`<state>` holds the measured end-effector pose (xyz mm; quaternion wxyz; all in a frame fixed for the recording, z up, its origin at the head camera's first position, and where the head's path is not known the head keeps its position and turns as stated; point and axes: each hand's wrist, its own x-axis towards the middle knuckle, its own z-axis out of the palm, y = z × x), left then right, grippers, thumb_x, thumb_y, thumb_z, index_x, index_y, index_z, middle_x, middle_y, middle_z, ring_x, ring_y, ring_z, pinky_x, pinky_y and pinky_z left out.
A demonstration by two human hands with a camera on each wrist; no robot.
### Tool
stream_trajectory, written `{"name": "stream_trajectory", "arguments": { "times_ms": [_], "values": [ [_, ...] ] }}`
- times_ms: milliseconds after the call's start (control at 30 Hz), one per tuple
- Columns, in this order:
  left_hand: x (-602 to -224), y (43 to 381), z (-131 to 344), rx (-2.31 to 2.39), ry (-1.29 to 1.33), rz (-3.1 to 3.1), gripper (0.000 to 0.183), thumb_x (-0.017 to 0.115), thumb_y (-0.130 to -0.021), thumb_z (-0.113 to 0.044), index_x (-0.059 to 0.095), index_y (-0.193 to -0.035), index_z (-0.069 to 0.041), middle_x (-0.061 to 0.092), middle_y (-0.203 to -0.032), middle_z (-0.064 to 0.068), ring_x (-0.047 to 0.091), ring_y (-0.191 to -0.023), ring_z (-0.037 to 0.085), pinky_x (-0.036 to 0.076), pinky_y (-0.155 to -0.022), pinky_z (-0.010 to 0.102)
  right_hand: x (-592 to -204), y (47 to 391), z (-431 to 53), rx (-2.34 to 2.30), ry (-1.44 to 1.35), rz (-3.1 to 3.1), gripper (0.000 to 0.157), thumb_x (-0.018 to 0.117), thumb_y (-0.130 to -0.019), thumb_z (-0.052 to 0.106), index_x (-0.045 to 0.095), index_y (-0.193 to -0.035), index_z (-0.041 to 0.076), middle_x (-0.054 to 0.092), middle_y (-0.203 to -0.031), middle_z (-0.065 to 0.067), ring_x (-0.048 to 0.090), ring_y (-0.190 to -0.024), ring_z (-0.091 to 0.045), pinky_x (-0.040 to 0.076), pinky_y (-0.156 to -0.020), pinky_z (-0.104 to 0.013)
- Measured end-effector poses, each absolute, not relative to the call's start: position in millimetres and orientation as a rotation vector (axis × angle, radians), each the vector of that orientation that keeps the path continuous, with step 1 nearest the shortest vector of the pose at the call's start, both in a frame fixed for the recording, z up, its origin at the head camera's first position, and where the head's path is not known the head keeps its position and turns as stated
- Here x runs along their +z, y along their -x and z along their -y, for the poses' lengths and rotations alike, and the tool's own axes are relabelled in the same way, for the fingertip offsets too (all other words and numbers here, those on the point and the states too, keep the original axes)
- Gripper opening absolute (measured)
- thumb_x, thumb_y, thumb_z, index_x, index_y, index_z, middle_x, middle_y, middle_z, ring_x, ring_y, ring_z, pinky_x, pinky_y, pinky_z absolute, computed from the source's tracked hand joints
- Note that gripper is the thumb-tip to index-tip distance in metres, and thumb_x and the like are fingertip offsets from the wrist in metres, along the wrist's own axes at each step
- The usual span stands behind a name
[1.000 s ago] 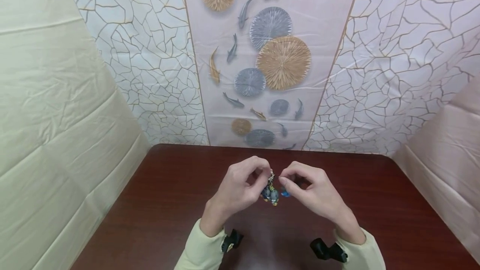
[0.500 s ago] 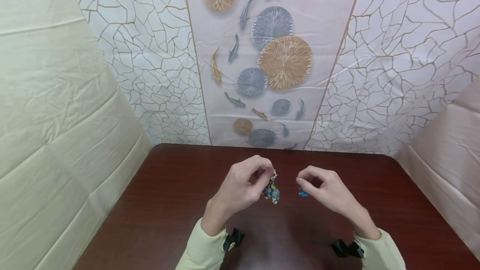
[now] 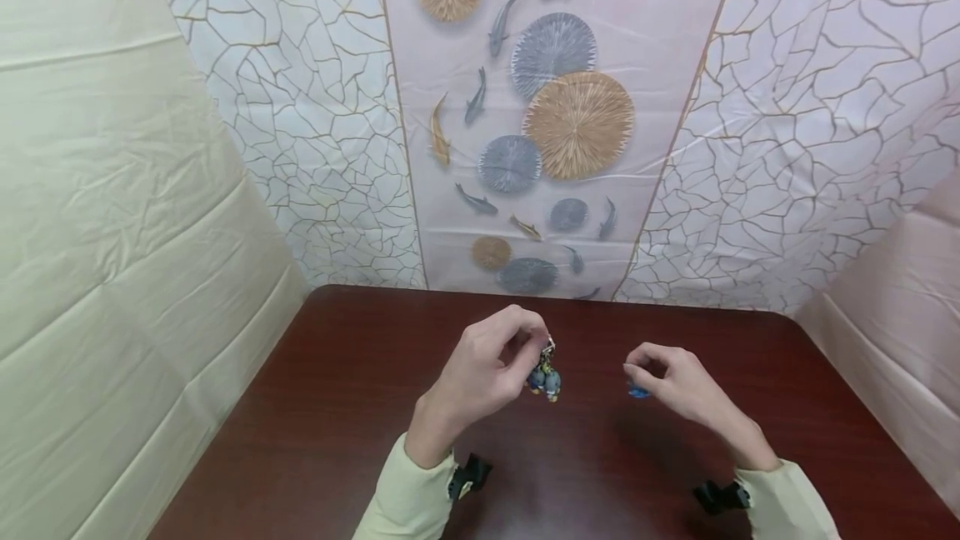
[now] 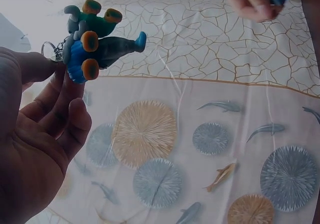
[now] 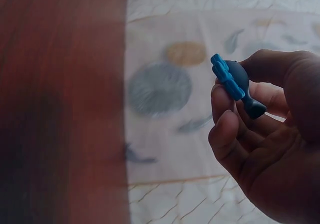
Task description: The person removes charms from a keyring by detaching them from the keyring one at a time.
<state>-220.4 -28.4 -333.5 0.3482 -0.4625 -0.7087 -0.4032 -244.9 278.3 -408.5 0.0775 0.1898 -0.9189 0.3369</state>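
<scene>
- Behind and beyond both hands, a crackle-patterned cloth point(image 3: 330, 107) is hanging, its middle band carrying printed fish and round leaf shapes; cream cloth point(image 3: 112, 232) is sloping up left of the left hand.
- A glossy red-brown table point(image 3: 360, 407) is spreading beneath both raised hands.
- The left hand point(image 3: 483, 365) is pinching a bunch of small figures point(image 4: 107, 51) by the metal ring point(image 4: 48, 50) end, thumb nearly meeting fingers; the bunch is hanging from its fingertips, on the side facing the right hand, long axis running mostly downward.
- The right hand point(image 3: 678, 382) is pinching one dark-and-blue figure point(image 5: 240, 78) between thumb and fingers; it is poking out just below the fingertips, its exact tilt hard to tell.
- That single figure is lying well right of the bunch, each nearest its own hand.
</scene>
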Motion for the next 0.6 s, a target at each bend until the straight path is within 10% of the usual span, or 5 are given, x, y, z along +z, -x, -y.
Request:
{"name": "stream_trajectory", "arguments": {
  "times_ms": [600],
  "values": [
    [-333,221,32,-1.077,1.168,1.851,0.012,0.061,-0.090,0.000,0.058,-0.096,-0.010,0.064,-0.085,0.000,0.056,-0.071,0.005,0.045,-0.064,0.007,-450,267,-330,0.990,-0.432,2.991,0.013,0.063,-0.095,0.021,0.066,-0.097,0.008,0.061,-0.078,-0.001,0.053,-0.053,-0.009,0.048,-0.049,-0.026]
  ]
}}
